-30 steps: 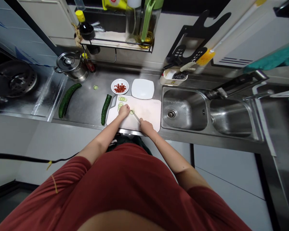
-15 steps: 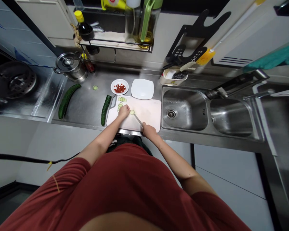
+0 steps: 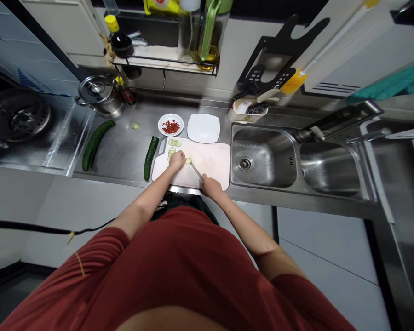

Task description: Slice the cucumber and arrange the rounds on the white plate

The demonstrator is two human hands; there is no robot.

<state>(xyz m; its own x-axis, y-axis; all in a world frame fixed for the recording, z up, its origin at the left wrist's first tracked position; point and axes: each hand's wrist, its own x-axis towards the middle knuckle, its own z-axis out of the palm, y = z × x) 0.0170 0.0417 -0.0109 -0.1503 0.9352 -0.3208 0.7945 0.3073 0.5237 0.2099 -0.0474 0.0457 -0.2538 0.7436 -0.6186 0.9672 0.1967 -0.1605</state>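
Note:
My right hand [image 3: 212, 185] is closed round the handle of a knife [image 3: 196, 172]. Its narrow blade slants up and left over the white cutting board [image 3: 215, 161], the tip at a pale round cucumber slice [image 3: 188, 162]. Just left of that slice, my left hand [image 3: 177, 160] has its fingers curled together above the board; what they hold, if anything, is hidden. More cucumber slices [image 3: 174, 143] overlap in rows at the board's upper left, partly behind my left hand. A cut length of cucumber [image 3: 151, 158] lies along the board's left edge.
Behind the board stand a small plate of chopped red pieces [image 3: 171, 131] and a white square plate [image 3: 203, 128]. Further left are a whole cucumber [image 3: 97, 146], a cucumber end [image 3: 135, 126] and a lidded steel pot [image 3: 101, 96]. A double sink [image 3: 265, 179] adjoins the board's right side.
Hardly anything differs. Both hands, the knife and the slice keep their places on the board; the whole view has shifted very slightly.

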